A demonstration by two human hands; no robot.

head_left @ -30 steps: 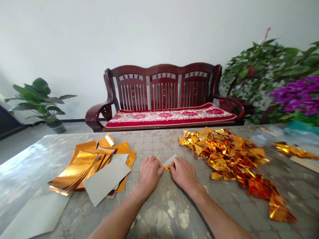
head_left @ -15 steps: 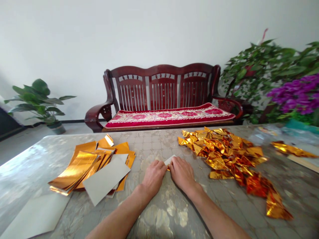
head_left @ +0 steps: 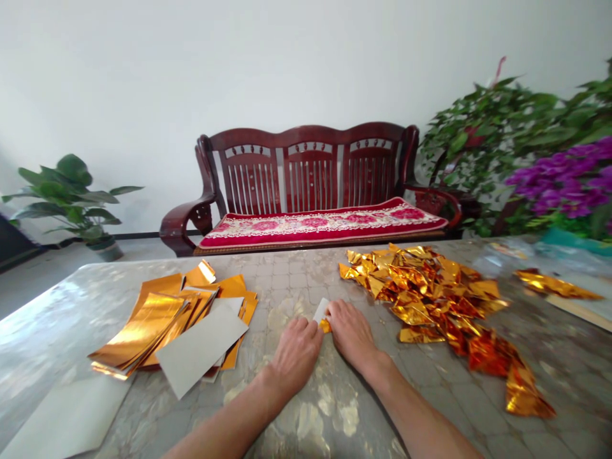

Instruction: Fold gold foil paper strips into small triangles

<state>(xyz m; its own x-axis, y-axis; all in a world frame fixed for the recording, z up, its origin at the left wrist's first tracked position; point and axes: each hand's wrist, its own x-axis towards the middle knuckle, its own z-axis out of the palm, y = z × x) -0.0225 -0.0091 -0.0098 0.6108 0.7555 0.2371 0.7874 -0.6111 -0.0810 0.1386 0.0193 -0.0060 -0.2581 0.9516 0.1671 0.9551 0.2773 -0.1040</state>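
Observation:
A small piece of gold and white paper [head_left: 320, 310] lies at the middle of the patterned table, between my two hands. My left hand [head_left: 297, 350] is closed on its left side, fingers curled downward against the tabletop. From the right, my right hand [head_left: 350, 330] pinches the same paper, its fingers bent over the edge. The white side points up and away, and a gold fold shows between the hands. To the left lies a loose stack of gold sheets [head_left: 138, 328] with a white-backed sheet [head_left: 203, 347] on top. Folded gold pieces [head_left: 425, 287] form a heap at the right.
A larger pale sheet [head_left: 71, 414] is at the near left of the table [head_left: 268, 274]. Plastic wrapping [head_left: 507, 255] and another gold piece [head_left: 557, 285] are at the far right. Beyond stand a wooden bench [head_left: 310, 137], a potted plant [head_left: 71, 191] and purple flowers [head_left: 564, 175].
My left hand has drawn slightly down and away from the paper's top. More of the white strip and the gold fold shows between my hands. The view has shifted a little.

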